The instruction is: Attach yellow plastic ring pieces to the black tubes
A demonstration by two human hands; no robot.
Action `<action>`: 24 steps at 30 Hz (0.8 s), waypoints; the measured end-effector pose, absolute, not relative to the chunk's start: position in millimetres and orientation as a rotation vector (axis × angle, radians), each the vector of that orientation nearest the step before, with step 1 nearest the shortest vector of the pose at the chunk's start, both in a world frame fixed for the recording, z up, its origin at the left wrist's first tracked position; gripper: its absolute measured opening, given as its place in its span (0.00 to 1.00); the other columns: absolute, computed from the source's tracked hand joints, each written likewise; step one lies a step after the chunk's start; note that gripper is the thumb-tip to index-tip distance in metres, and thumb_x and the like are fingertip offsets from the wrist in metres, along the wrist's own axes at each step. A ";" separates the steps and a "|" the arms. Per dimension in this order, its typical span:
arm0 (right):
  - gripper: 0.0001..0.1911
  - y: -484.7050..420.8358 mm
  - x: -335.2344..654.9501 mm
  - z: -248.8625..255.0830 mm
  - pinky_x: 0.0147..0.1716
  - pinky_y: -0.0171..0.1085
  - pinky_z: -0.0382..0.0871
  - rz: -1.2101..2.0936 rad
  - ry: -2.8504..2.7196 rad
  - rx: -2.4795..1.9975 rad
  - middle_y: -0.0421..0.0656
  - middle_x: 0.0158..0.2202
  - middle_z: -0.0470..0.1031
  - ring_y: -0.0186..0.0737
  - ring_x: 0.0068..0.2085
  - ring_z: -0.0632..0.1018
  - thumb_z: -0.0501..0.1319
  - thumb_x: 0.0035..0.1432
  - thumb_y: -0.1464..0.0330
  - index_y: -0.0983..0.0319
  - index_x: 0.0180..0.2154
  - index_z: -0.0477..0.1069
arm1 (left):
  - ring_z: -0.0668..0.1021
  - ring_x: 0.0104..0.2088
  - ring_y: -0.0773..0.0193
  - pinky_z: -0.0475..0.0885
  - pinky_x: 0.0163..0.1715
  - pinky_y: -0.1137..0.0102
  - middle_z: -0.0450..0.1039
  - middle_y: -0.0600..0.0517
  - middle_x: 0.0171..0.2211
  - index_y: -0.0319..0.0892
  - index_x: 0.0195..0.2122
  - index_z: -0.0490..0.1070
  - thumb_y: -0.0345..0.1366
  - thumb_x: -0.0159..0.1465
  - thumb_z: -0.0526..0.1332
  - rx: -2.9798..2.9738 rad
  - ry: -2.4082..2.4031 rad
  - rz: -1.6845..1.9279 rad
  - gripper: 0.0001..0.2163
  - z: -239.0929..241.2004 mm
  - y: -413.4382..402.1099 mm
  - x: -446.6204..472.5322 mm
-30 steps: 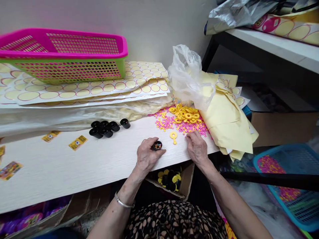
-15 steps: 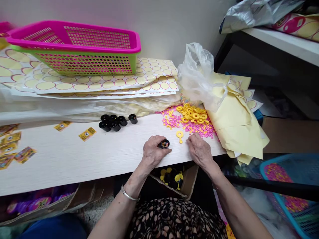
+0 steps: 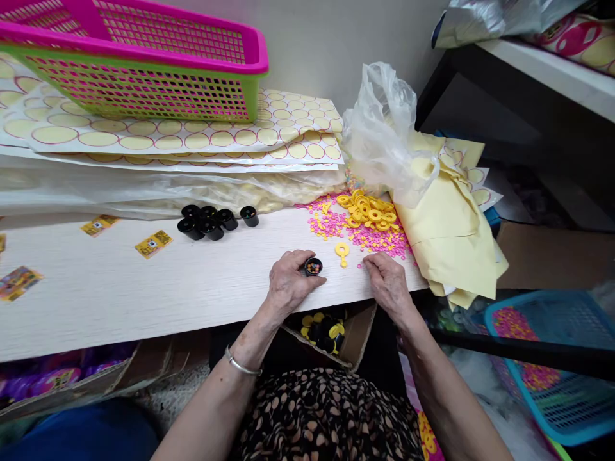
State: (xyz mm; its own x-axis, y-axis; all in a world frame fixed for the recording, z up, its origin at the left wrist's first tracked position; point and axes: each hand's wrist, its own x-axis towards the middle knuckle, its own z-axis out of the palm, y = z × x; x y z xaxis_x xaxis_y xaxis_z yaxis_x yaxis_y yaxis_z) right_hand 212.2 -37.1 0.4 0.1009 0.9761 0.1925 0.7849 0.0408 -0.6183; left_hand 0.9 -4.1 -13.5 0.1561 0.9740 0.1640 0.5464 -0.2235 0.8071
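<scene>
My left hand [image 3: 289,280] is wrapped round a small black cup [image 3: 314,266], with its mouth up and several small coloured beads showing inside. Just right of the cup a yellow ring-headed wand [image 3: 342,253] lies flat on the table. Near it my right hand [image 3: 387,279] rests at the table's edge, thumb and fingertips pressed together; whether anything is between them is hidden. A tiny pink piece [image 3: 359,265] lies by those fingertips. Beyond it spreads a pile of pink and yellow beads [image 3: 379,242], with a heap of yellow wands [image 3: 368,210] on top.
Several black cups [image 3: 210,228] stand at the left, near small printed cards [image 3: 154,244]. Behind are sticker sheets [image 3: 298,131] under a pink and green basket [image 3: 158,83]. A plastic bag [image 3: 382,128] and yellow paper [image 3: 446,230] lie right. A cardboard box [image 3: 358,339] sits below the edge.
The view has shifted a little. My right fingertips have drawn slightly back from the bead pile, and a pink piece now shows beside them. My left hand still grips the black cup.
</scene>
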 end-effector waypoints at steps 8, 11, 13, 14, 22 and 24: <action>0.08 -39.6 203.6 -5.0 0.32 0.34 0.60 0.304 -1.823 -1.897 0.42 0.32 0.69 0.36 0.33 0.70 0.53 0.56 0.71 0.60 0.29 0.70 | 0.74 0.39 0.59 0.70 0.40 0.64 0.74 0.51 0.38 0.43 0.39 0.73 0.33 0.42 0.70 1.887 1.433 0.903 0.21 -10.8 -4.8 -0.1; 0.11 -42.1 199.0 -5.2 0.30 0.34 0.57 0.145 -1.939 -1.985 0.43 0.33 0.68 0.36 0.33 0.70 0.49 0.59 0.73 0.61 0.29 0.68 | 0.74 0.39 0.59 0.70 0.41 0.63 0.75 0.51 0.37 0.42 0.39 0.73 0.32 0.43 0.70 1.902 1.434 0.903 0.20 -9.3 -4.7 0.7; 0.11 -44.1 196.6 -3.1 0.28 0.34 0.55 0.066 -2.007 -2.049 0.43 0.33 0.68 0.36 0.32 0.69 0.48 0.59 0.74 0.61 0.29 0.67 | 0.74 0.38 0.59 0.70 0.41 0.63 0.75 0.51 0.37 0.41 0.38 0.73 0.32 0.43 0.70 1.903 1.444 0.906 0.19 -9.0 -4.6 1.5; 0.11 -44.9 195.7 -1.4 0.27 0.34 0.54 0.049 -2.036 -2.077 0.42 0.33 0.68 0.36 0.31 0.68 0.48 0.59 0.74 0.61 0.29 0.67 | 0.74 0.38 0.58 0.70 0.40 0.63 0.75 0.51 0.37 0.41 0.38 0.73 0.32 0.43 0.70 1.903 1.449 0.907 0.19 -9.1 -4.5 1.9; 0.08 -38.0 199.0 13.3 0.26 0.34 0.51 0.287 -2.025 -2.238 0.42 0.32 0.70 0.36 0.30 0.69 0.51 0.59 0.68 0.60 0.30 0.67 | 0.74 0.37 0.60 0.70 0.39 0.65 0.74 0.53 0.35 0.44 0.38 0.73 0.33 0.44 0.70 1.892 1.457 0.927 0.18 -10.9 -4.4 2.6; 0.08 -34.2 202.2 13.6 0.26 0.35 0.51 0.339 -1.957 -2.257 0.42 0.30 0.71 0.37 0.30 0.69 0.52 0.58 0.67 0.60 0.29 0.67 | 0.74 0.37 0.60 0.70 0.39 0.64 0.74 0.53 0.35 0.44 0.37 0.73 0.33 0.45 0.69 1.904 1.441 0.922 0.17 -10.3 -4.4 2.3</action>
State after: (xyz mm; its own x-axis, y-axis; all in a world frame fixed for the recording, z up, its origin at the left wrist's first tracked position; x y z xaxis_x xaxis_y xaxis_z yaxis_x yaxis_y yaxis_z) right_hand 202.2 -34.2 13.6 0.1313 0.9880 -0.0809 0.9577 -0.1475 -0.2471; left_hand 2.3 -4.4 -10.3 0.1802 0.9666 0.1822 0.5702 -0.2536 0.7814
